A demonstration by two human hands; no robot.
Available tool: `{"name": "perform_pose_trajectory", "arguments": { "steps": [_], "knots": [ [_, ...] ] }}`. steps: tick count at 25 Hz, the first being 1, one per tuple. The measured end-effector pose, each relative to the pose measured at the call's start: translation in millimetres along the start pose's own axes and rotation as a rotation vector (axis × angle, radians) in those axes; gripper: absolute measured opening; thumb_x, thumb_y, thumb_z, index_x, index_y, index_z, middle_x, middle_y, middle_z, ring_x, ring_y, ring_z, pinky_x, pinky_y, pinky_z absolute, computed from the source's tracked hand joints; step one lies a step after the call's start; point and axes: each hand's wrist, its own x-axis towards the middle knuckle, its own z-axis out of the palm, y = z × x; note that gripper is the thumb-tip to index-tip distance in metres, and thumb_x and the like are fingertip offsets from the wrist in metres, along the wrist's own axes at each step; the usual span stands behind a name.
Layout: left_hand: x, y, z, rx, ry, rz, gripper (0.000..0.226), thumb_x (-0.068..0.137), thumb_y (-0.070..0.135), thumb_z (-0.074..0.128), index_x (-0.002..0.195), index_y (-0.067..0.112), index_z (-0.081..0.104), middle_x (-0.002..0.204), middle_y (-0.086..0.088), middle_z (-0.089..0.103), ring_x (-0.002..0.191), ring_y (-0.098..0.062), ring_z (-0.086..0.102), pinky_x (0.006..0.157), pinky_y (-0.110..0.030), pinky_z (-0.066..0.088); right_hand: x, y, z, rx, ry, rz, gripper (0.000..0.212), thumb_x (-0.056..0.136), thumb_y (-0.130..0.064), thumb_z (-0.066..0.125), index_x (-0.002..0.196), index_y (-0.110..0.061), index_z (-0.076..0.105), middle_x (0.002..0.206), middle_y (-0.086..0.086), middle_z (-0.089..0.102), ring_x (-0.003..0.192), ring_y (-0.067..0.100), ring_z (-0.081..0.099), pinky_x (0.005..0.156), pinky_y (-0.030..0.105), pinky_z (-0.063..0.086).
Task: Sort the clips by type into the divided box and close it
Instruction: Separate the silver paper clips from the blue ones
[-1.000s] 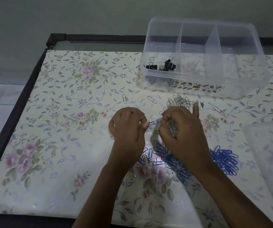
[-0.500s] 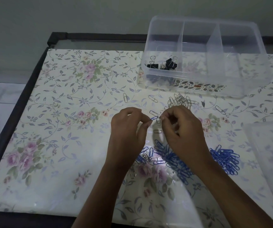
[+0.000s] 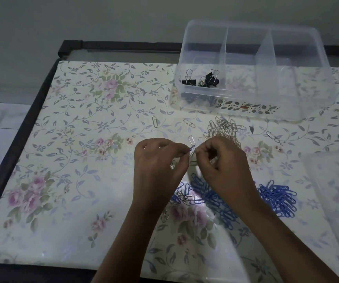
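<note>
At the table's (image 3: 82, 139) middle, a blue clip (image 3: 191, 149) pinched by the left hand (image 3: 160, 166) is now drawn off a silver clip (image 3: 191, 139) pinched by the right hand (image 3: 223, 166), both yet unboxed.

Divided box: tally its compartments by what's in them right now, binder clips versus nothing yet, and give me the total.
Compartments of the divided box holding black binder clips: 1 (the left one)
Compartments with nothing visible inside: 2 (the middle and the right)
Total compartments: 3
</note>
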Motion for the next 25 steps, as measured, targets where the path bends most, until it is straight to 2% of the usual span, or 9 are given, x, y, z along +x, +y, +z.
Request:
{"name": "perform_pose_trajectory", "arguments": {
  "steps": [3, 6, 9, 11, 15, 17, 19, 21, 25],
  "knots": [
    [0.5, 2.0, 0.9, -0.06, -0.002, -0.047, 0.012, 0.077, 0.023, 0.062, 0.075, 0.017, 0.071, 0.071, 0.006, 0.068, 0.072, -0.009, 0.059, 0.072, -0.035, 0.046, -1.1, -0.1, 0.7, -0.022, -0.015, -0.012, 0.023, 0.079, -0.029, 0.045, 0.07, -0.011, 0.055, 0.069, -0.002, 0.053, 0.064, 0.008, 0.049, 0.055, 0.016, 0.038],
    [1.3, 4.6, 0.6, -0.138, -0.046, -0.09, 0.013, 0.075, 0.023, 0.062, 0.078, 0.016, 0.072, 0.069, 0.01, 0.067, 0.071, -0.005, 0.058, 0.068, -0.03, 0.046, -2.1, 0.2, -1.6, -0.074, -0.019, -0.018, 0.015, 0.078, -0.02, 0.052, 0.068, -0.009, 0.055, 0.067, 0.001, 0.054, 0.062, 0.013, 0.05, 0.055, 0.025, 0.04],
    [2.9, 8.1, -1.0, -0.301, -0.106, -0.286, 0.011, 0.07, 0.018, 0.068, 0.078, 0.026, 0.069, 0.061, 0.023, 0.06, 0.07, -0.001, 0.06, 0.068, -0.02, 0.046, -1.8, -0.6, -2.5, -0.098, -0.008, -0.014, 0.013, 0.077, -0.019, 0.054, 0.067, -0.01, 0.054, 0.067, 0.001, 0.054, 0.062, 0.014, 0.05, 0.055, 0.026, 0.04],
    [3.3, 9.0, -0.8, -0.4, -0.122, -0.413, 0.015, 0.069, 0.022, 0.069, 0.075, 0.033, 0.062, 0.055, 0.021, 0.061, 0.066, 0.002, 0.061, 0.068, -0.016, 0.045, -0.9, -0.9, -2.5, -0.083, 0.0, -0.002, 0.012, 0.077, -0.02, 0.054, 0.067, -0.013, 0.053, 0.066, 0.0, 0.054, 0.061, 0.013, 0.049, 0.055, 0.023, 0.038],
    [3.3, 8.1, -1.3, -0.522, -0.114, -0.523, 0.014, 0.069, 0.027, 0.068, 0.076, 0.035, 0.059, 0.058, 0.013, 0.065, 0.061, -0.001, 0.06, 0.064, -0.027, 0.045, -0.1, -1.8, -2.1, -0.058, 0.001, 0.013, 0.012, 0.077, -0.02, 0.052, 0.068, -0.013, 0.054, 0.067, -0.002, 0.053, 0.06, 0.009, 0.049, 0.054, 0.019, 0.037],
    [3.1, 8.4, -2.4, -0.496, -0.094, -0.5, 0.016, 0.07, 0.026, 0.068, 0.078, 0.035, 0.058, 0.06, 0.009, 0.066, 0.065, -0.004, 0.061, 0.065, -0.026, 0.046, 0.2, -2.3, -1.8, -0.028, -0.003, 0.041, 0.014, 0.077, -0.021, 0.051, 0.069, -0.011, 0.056, 0.067, -0.001, 0.055, 0.06, 0.008, 0.051, 0.055, 0.019, 0.038],
    [2.9, 9.1, -3.6, -0.37, -0.064, -0.375, 0.02, 0.073, 0.019, 0.067, 0.081, 0.034, 0.056, 0.064, 0.009, 0.065, 0.071, -0.004, 0.058, 0.069, -0.016, 0.042, 0.7, -1.5, -1.6, -0.004, -0.021, 0.062, 0.017, 0.076, -0.022, 0.05, 0.067, -0.01, 0.057, 0.066, 0.0, 0.056, 0.06, 0.01, 0.05, 0.054, 0.019, 0.038],
    [3.2, 9.5, -4.6, -0.231, -0.026, -0.237, 0.018, 0.075, 0.011, 0.064, 0.086, 0.023, 0.058, 0.066, 0.011, 0.061, 0.075, -0.006, 0.052, 0.071, -0.011, 0.035, 0.8, -2.0, -1.6, 0.013, -0.055, 0.061, 0.02, 0.075, -0.027, 0.047, 0.064, -0.012, 0.055, 0.063, 0.0, 0.054, 0.06, 0.012, 0.048, 0.053, 0.021, 0.036],
    [4.0, 5.2, -6.1, -0.188, 0.025, -0.171, 0.014, 0.079, 0.012, 0.06, 0.091, 0.018, 0.056, 0.072, 0.014, 0.056, 0.077, -0.007, 0.051, 0.07, -0.025, 0.037, 2.0, -4.9, -2.6, 0.116, -0.107, 0.114, 0.018, 0.072, -0.021, 0.048, 0.06, -0.01, 0.053, 0.059, 0.001, 0.051, 0.058, 0.015, 0.047, 0.053, 0.019, 0.034]
  ]
}}
